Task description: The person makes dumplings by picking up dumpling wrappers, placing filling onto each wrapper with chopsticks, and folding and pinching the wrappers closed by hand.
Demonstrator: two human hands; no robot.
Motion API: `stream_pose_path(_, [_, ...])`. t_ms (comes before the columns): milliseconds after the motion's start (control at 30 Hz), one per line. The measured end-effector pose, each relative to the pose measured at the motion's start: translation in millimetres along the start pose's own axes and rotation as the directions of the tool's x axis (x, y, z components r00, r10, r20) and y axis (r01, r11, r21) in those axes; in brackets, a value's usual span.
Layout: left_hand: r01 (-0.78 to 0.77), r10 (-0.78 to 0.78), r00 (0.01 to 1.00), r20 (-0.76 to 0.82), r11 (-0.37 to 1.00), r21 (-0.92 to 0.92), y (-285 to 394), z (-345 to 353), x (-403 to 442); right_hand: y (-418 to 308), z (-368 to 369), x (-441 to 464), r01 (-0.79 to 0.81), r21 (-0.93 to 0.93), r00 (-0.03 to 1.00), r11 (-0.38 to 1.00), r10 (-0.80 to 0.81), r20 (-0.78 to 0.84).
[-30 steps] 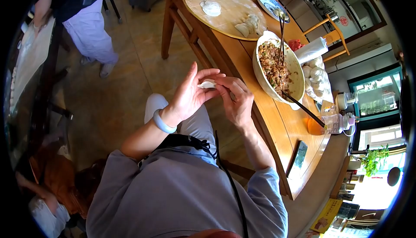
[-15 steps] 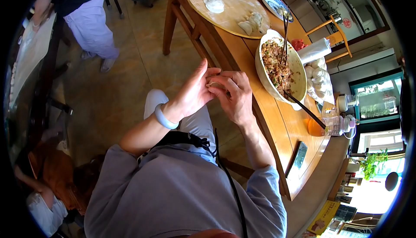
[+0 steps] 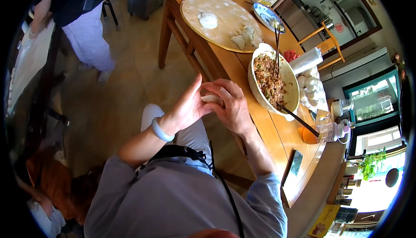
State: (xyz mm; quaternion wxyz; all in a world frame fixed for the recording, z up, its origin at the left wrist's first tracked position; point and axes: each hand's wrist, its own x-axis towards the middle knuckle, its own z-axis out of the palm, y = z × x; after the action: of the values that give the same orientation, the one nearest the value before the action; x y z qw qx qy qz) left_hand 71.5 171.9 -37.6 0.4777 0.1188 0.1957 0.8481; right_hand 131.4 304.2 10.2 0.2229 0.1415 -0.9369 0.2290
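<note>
A small pale dumpling (image 3: pixel 211 99) shows between my two hands, above my lap and beside the table's edge. My left hand (image 3: pixel 187 103), with a pale bangle on its wrist, cradles it with the thumb pointing up. From the other side, my right hand (image 3: pixel 234 108) curls its fingers over the dough and pinches it. Part of the dumpling is hidden by those fingers. On the round floured board (image 3: pixel 212 4) lie a stack of wrappers (image 3: pixel 207 20) and several folded dumplings (image 3: pixel 244 38). A white bowl (image 3: pixel 253 82) of meat filling (image 3: pixel 269 80) stands nearest my right hand, with chopsticks (image 3: pixel 277 49) in it.
Beyond the bowl are a blue-patterned plate (image 3: pixel 262 10), a plastic roll (image 3: pixel 305 60) and a bag of white rounded items (image 3: pixel 310 88). A bottle of orange liquid (image 3: pixel 312 135) and a phone (image 3: pixel 294 164) lie nearer. Another person (image 3: pixel 89 38) works at a table on the left.
My right hand has shifted its grip slightly, and more of the dumpling shows between my fingers. The table and its contents appear a little lower and further left as the view tilts.
</note>
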Motion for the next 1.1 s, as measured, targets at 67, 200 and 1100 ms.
stream_pose_path(67, [-0.016,0.016,1.000,0.004,0.998,-0.054,1,-4,4,10,-7,1,-0.024,0.023,0.991,0.999,0.021,0.130])
stream_pose_path(200, [-0.023,0.023,1.000,0.000,0.995,-0.097,1,-13,9,8,-14,13,-0.011,-0.006,0.959,1.000,0.012,0.283])
stream_pose_path(1100, [-0.329,0.094,0.702,-0.706,0.922,-0.204,17,-160,-92,384,-33,231,-0.381,-0.453,0.754,0.806,0.554,0.353])
